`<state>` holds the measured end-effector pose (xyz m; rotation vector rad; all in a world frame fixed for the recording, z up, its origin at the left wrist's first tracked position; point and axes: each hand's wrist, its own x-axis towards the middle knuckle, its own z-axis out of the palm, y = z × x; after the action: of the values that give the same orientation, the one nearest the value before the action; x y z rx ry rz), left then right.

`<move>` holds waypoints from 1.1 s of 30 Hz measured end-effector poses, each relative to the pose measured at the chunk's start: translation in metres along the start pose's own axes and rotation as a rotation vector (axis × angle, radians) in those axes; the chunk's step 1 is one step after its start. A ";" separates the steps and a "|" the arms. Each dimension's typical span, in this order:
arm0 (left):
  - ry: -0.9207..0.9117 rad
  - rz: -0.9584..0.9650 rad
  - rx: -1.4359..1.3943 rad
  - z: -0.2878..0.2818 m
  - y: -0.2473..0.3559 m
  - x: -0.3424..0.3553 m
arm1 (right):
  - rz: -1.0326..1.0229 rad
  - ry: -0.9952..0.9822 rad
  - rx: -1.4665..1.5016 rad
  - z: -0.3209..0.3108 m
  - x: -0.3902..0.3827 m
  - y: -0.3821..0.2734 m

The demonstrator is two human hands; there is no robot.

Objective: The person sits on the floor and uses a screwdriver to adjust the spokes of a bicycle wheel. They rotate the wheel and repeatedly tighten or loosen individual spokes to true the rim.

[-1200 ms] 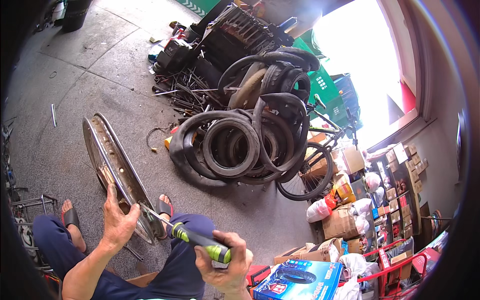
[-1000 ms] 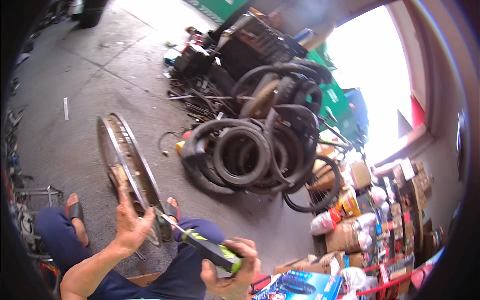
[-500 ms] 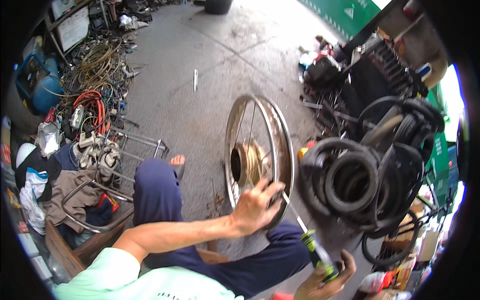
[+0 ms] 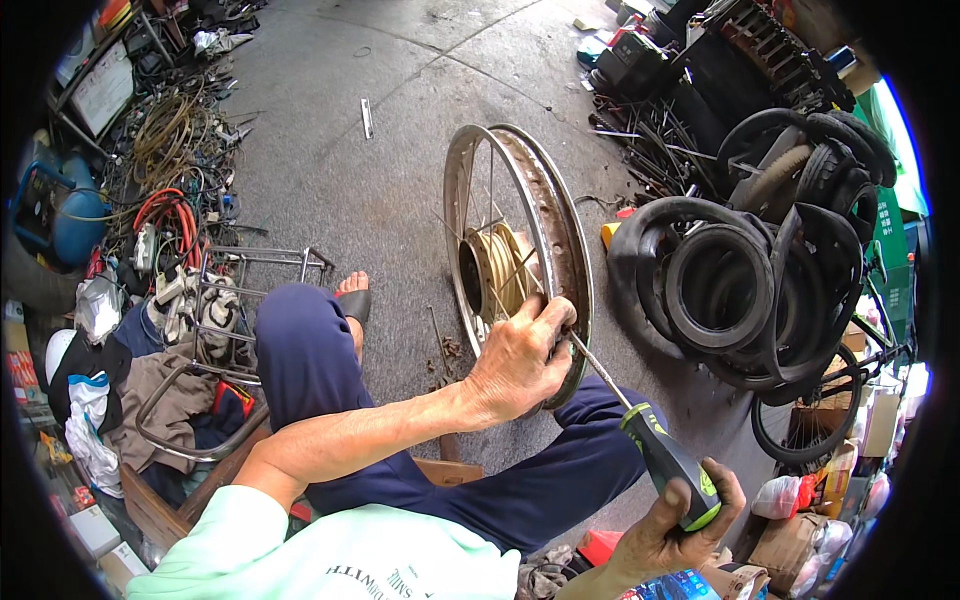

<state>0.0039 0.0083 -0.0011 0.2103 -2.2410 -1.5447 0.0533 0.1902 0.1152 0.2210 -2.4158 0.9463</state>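
A bare metal wheel rim (image 4: pixel 566 245) stands upright between my knees, with spokes and a wide yellowish hub (image 4: pixel 507 266) inside. My left hand (image 4: pixel 524 358) is closed on the rim's near edge, fingers curled at the screwdriver's tip. The screwdriver (image 4: pixel 655 445) has a long thin metal shaft and a black and lime-green handle. My right hand (image 4: pixel 680 522) holds the end of that handle, thumb on one side and fingers on the other. The shaft slants up-left to the rim; its very tip is hidden by my left fingers.
Black tyres (image 4: pixel 712 290) are heaped to the right, beside a bicycle wheel (image 4: pixel 806 415). Tangled cables (image 4: pixel 170 140), a blue tank (image 4: pixel 80 215) and a metal frame (image 4: pixel 262 258) lie left. A wooden stool (image 4: pixel 150 500) stands near my left arm.
The left fingers have closed more tightly at the rim, beside the screwdriver's tip. My right hand and the handle have shifted right and up in the picture. The whole view has shifted a little.
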 end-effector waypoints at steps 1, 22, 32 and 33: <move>0.000 0.018 -0.004 0.001 -0.001 0.000 | -0.085 -0.020 -0.032 -0.001 0.002 -0.005; -0.038 0.002 0.025 0.006 -0.005 0.005 | -0.114 -0.075 -0.070 -0.008 -0.004 0.001; -0.064 -0.009 0.049 0.007 -0.005 0.001 | -0.192 -0.066 -0.026 -0.010 -0.004 0.009; -0.062 -0.009 0.045 0.008 -0.005 0.000 | -0.165 -0.042 -0.069 -0.011 -0.004 0.009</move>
<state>-0.0001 0.0131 -0.0079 0.1876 -2.3277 -1.5260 0.0583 0.2036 0.1143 0.4117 -2.4201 0.7908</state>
